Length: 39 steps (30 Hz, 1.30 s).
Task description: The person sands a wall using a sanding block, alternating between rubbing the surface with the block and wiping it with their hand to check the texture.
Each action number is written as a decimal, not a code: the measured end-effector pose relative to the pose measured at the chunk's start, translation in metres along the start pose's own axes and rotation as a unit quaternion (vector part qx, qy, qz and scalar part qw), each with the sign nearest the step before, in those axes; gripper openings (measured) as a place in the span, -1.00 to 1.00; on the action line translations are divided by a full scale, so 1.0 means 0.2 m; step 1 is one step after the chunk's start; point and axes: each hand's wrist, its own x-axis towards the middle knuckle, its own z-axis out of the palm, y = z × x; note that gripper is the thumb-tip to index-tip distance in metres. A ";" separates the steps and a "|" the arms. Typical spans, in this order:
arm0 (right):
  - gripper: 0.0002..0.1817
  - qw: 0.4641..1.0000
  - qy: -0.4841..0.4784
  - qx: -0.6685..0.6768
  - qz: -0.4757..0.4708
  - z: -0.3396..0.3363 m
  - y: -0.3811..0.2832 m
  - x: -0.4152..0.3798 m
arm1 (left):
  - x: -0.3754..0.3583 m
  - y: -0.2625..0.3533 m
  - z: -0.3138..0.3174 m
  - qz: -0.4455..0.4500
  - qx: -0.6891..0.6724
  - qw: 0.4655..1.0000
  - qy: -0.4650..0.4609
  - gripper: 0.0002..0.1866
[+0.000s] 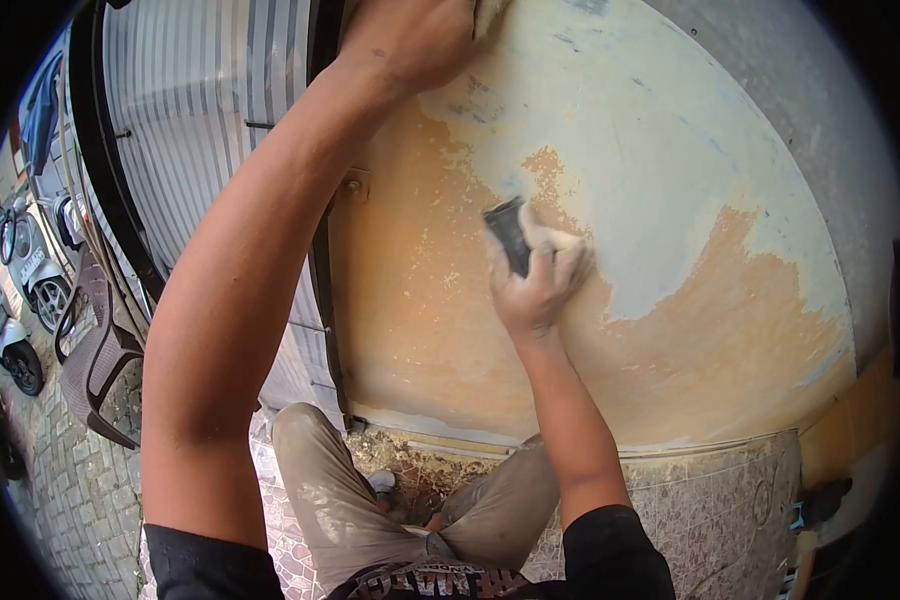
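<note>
My right hand [542, 270] grips a dark rectangular block [509, 236] and holds it against the wall panel [670, 370]. The panel is orange-tan below, with a pale whitish coat above and speckled patches where the two meet. White dust covers the fingers of that hand. My left arm reaches up across the view, and my left hand [425, 40] is at the top edge near the panel's upper left. Its fingers are mostly cut off by the frame, so what they hold or touch is hidden.
A striped corrugated sheet [205, 90] with a dark frame stands left of the panel. Farther left are a brown wicker chair [98, 355] and parked scooters [30, 260] on grey paving. My knees are bent below the panel, above a ledge and patterned tiles.
</note>
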 end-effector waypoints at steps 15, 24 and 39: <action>-0.49 0.998 0.034 -0.053 -0.032 -0.05 0.18 0.31 | -0.95 0.18 -0.07 -0.018 -0.076 0.989 -0.130 -0.17; -0.42 0.999 -0.021 0.015 -0.022 -0.07 0.17 0.19 | -1.03 0.17 -0.02 -0.056 -0.016 0.996 -0.061 -0.35; -0.47 0.994 0.041 0.076 0.060 0.03 0.10 0.40 | -1.06 0.16 -0.02 -0.070 -0.066 0.995 -0.031 -0.47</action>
